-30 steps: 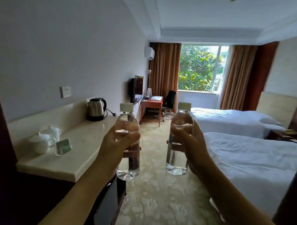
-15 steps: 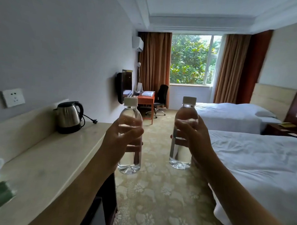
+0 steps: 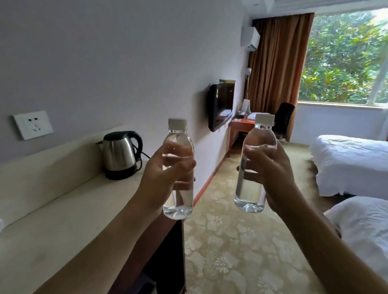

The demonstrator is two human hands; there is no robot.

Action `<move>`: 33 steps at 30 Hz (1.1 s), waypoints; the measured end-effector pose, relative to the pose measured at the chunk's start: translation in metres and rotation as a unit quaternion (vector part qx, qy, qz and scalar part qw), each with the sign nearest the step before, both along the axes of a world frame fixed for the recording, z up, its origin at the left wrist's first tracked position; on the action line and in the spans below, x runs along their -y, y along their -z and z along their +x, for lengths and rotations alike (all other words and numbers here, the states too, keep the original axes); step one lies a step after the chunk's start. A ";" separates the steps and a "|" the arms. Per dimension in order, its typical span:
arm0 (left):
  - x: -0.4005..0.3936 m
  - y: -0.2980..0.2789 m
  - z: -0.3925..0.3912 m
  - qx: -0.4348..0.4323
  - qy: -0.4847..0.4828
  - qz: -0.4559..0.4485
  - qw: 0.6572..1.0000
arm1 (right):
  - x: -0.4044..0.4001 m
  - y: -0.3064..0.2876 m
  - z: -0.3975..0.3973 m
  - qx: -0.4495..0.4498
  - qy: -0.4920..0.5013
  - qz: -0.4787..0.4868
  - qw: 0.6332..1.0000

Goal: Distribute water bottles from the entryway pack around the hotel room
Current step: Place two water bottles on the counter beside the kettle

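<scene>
I hold two clear water bottles with white caps upright in front of me, one in each hand. My left hand (image 3: 163,178) is wrapped around the middle of the left bottle (image 3: 178,203), which hangs just past the right edge of the cream counter (image 3: 60,230). My right hand (image 3: 273,178) grips the right bottle (image 3: 258,136) over the carpeted aisle. Both bottles are full of water. The entryway pack is out of view.
A steel kettle (image 3: 120,155) stands at the counter's far end, below a wall socket (image 3: 33,124). A wall TV (image 3: 219,107), an orange desk (image 3: 241,125) and a black chair (image 3: 283,117) lie ahead. Two white beds (image 3: 353,165) fill the right side; patterned carpet (image 3: 240,247) runs between.
I have moved forward along the counter and the view has swung left; the kettle and TV are closer. Both bottles stay upright in my hands at the same height.
</scene>
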State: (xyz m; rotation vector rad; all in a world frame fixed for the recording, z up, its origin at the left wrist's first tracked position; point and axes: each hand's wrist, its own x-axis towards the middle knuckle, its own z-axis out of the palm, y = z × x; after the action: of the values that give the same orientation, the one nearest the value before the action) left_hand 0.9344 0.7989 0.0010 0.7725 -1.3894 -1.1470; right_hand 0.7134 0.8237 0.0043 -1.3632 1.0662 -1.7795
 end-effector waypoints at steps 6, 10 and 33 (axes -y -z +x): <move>0.089 0.013 0.026 -0.011 -0.080 -0.006 0.997 | 0.118 0.015 0.025 -0.012 -0.090 -0.002 0.996; 0.143 0.026 0.057 -0.024 -0.141 -0.010 0.990 | 0.194 0.030 0.065 -0.024 -0.138 -0.007 0.990; 0.193 0.186 0.196 0.004 -0.561 0.096 0.822 | 0.350 0.189 0.320 -0.037 -0.538 0.073 0.839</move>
State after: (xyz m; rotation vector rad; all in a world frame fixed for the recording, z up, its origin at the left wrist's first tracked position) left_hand 1.1300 0.6063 -0.1850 1.4613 -0.5713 -0.3184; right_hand 1.0329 0.4738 -0.1850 -1.4847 0.2779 -0.7832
